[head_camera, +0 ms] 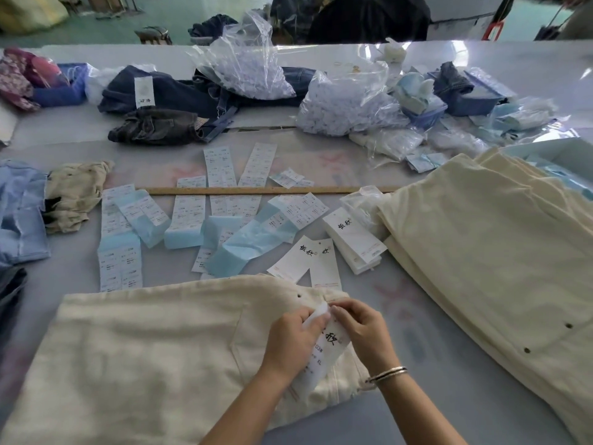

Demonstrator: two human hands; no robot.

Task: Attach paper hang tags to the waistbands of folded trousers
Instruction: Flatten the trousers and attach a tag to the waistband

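Cream folded trousers (154, 348) lie flat in front of me, waistband to the right. A white paper hang tag (321, 351) with black characters rests on the waistband between my hands. My left hand (290, 340) pinches the tag's upper end. My right hand (365, 332), with bracelets on the wrist, pinches at the tag's top corner, fingertips meeting those of the left. Loose hang tags (308, 261) and a stack of tags (353, 242) lie just beyond the trousers. Whatever fastens the tag is hidden by my fingers.
A pile of cream trousers (500, 252) fills the right side. Strips of printed labels (189, 213) and a wooden ruler (263, 190) lie mid-table. Dark jeans (160, 91), plastic bags of white bits (340, 107) and blue cloth (19, 213) sit farther back and left.
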